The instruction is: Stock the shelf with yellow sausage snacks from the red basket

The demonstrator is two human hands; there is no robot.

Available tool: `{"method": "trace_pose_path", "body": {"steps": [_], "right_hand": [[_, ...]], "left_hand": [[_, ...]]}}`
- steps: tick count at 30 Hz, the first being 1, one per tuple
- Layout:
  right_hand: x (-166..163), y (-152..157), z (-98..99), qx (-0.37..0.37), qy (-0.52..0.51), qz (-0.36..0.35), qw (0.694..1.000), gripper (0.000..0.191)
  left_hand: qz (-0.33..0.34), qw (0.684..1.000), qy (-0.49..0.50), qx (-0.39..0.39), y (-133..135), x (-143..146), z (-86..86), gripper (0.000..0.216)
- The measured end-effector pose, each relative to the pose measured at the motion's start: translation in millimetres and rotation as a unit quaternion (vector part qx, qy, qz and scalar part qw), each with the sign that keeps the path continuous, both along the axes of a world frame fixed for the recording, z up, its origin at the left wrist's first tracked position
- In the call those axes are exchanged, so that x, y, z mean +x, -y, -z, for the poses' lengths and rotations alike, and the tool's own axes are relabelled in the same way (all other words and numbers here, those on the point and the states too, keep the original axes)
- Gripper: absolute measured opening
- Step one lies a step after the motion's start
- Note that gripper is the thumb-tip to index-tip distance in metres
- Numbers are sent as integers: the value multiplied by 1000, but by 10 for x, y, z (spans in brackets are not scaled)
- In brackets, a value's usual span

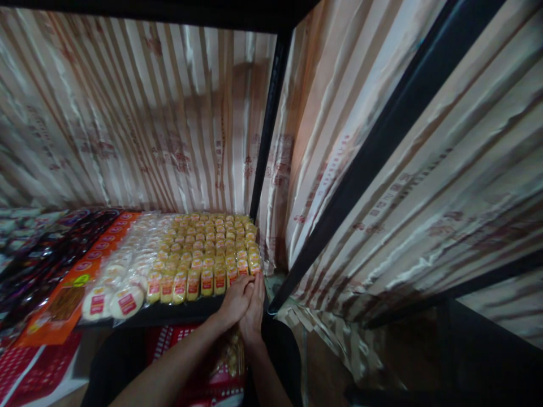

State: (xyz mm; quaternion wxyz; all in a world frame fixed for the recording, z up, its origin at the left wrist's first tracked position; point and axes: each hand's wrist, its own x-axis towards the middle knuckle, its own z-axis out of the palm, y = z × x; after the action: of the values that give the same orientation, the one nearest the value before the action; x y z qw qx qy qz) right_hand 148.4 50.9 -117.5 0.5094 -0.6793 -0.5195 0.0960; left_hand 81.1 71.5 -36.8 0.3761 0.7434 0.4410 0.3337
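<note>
Front-row yellow packs [207, 281], long axes roughly upright

Shop, apparently: labelled yellow packs [219, 280] rowed on black shelf [169, 313], red basket [164, 340] below.

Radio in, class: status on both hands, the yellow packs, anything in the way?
Left hand, right hand together at front right corner of yellow packs. Packs in tight rows. Black post to the hands' right; no blockage seen.

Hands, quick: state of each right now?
Left hand: at the front-right yellow packs; grip can't be told.
Right hand: beside the left; grip can't be told.
</note>
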Motion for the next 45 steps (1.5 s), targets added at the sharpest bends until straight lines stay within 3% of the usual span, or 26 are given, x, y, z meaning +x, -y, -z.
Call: {"method": "trace_pose_path", "body": {"steps": [11, 16, 23, 27, 32, 40, 45], "right_hand": [[68, -52, -270, 6, -86, 29, 996, 59], [103, -181, -203, 20, -62, 30, 997, 59], [67, -291, 14, 18, -10, 10, 1000, 56], [48, -309, 71, 20, -21, 15, 999, 57], [72, -300, -16, 17, -57, 10, 998, 60], [162, -372, -233, -6, -146, 7, 989, 62], [142, -453, -167, -9, -116, 4, 993, 60]], "left_hand": [[-26, 999, -11, -30, 11, 41, -80, 37], [-21, 999, 8, -27, 7, 48, -83, 43], [-42, 996, 36, -68, -30, 51, 56, 45], [-41, 995, 52, -78, -54, 54, 22, 46], [-36, 993, 57, -94, -41, 47, -39, 47], [-23, 991, 85, -97, -64, 38, 48, 49], [-30, 989, 95, -107, -66, 34, 64, 52]]}}
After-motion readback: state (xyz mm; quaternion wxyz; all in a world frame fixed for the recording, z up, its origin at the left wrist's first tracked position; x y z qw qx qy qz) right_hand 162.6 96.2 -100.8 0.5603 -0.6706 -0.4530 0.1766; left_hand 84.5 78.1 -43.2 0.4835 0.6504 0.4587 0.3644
